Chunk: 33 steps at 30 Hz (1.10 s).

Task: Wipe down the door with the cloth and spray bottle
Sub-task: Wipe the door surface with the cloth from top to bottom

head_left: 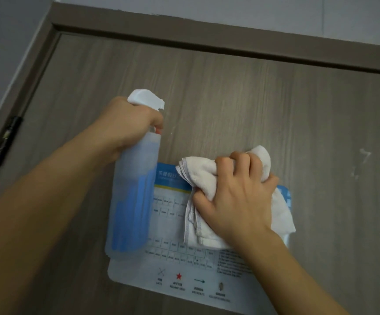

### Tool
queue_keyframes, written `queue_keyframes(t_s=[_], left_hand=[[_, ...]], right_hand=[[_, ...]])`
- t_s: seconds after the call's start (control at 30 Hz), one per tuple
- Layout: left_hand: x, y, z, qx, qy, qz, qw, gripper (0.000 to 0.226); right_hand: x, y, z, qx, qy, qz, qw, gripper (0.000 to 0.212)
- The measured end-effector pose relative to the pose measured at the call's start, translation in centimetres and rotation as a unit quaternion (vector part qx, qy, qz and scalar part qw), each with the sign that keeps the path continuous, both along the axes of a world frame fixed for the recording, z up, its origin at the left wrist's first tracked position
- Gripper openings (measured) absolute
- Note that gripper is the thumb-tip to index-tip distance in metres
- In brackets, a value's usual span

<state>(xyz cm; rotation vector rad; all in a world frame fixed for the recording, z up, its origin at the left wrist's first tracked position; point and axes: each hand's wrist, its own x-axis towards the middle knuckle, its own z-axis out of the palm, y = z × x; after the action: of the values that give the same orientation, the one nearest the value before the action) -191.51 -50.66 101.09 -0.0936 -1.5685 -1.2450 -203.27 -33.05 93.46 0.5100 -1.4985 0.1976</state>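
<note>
The left hand [125, 123] grasps the neck of the spray bottle [134, 189], fingers curled round the trigger just under the white nozzle, which faces the door [252, 98]. The bottle's clear body, with blue liquid inside, hangs below the grip. Just to the right of that grip, the right hand [236, 192] clutches the bunched white cloth [198, 176] and presses it against a printed notice [184, 276] stuck on the door. Cloth spills out above and below the fingers.
</note>
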Motion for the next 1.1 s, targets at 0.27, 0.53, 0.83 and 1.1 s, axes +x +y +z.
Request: queue_keyframes(t_s=[0.27,0.53,0.83,1.1], left_hand=[[0.9,-2.0,0.2,-0.032,-0.034,-0.046,0.998,0.045],[0.8,-7.8,0.9,-0.034,-0.039,-0.107,0.993,0.034],[0.4,-12.3,0.4,-0.066,-0.04,-0.092,0.993,0.043],[0.3,-13.0,0.7,-0.084,-0.057,-0.055,0.993,0.051]], right_hand=[[0.8,-3.5,1.2,0.011,0.006,-0.011,1.0,0.046],[1.2,-9.9,10.5,-0.036,-0.005,-0.022,0.999,0.055],[1.7,-13.2,21.5,-0.083,-0.009,-0.009,0.996,0.067],[1.6,-11.4,13.3,-0.046,0.001,0.005,0.999,0.061]])
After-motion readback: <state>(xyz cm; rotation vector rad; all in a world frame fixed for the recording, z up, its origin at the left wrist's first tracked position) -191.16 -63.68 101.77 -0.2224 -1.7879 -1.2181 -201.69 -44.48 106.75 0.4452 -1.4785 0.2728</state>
